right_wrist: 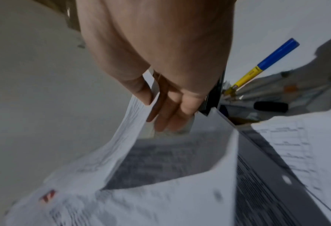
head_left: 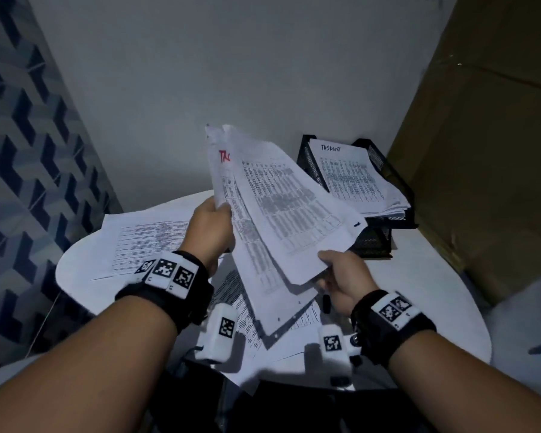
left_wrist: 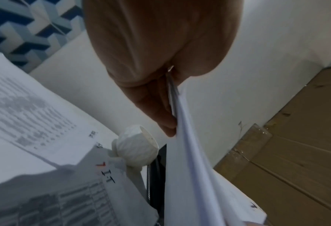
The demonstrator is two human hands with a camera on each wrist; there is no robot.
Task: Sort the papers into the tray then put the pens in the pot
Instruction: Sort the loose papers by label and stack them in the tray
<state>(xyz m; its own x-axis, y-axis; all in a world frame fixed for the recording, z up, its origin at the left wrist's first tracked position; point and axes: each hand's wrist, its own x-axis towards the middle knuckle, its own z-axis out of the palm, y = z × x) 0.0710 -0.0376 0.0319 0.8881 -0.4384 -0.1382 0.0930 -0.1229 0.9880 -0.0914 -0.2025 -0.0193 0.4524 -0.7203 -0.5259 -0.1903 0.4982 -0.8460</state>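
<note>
Both hands hold a fanned bundle of printed papers in the air above a round white table. My left hand grips the bundle's left edge, thumb on top; the sheets run edge-on past its fingers. My right hand pinches the lower right corner, thumb above the sheet and fingers under it. A black mesh tray at the back right holds a stack headed "TASKLIST". A blue-and-yellow pen and a black pen lie on the table. A white ribbed pot stands beyond the papers.
More printed sheets lie spread over the table's left and front. A lower black mesh tier sits under the tray. A big cardboard box stands at the right, a white wall behind, and a blue patterned wall at the left.
</note>
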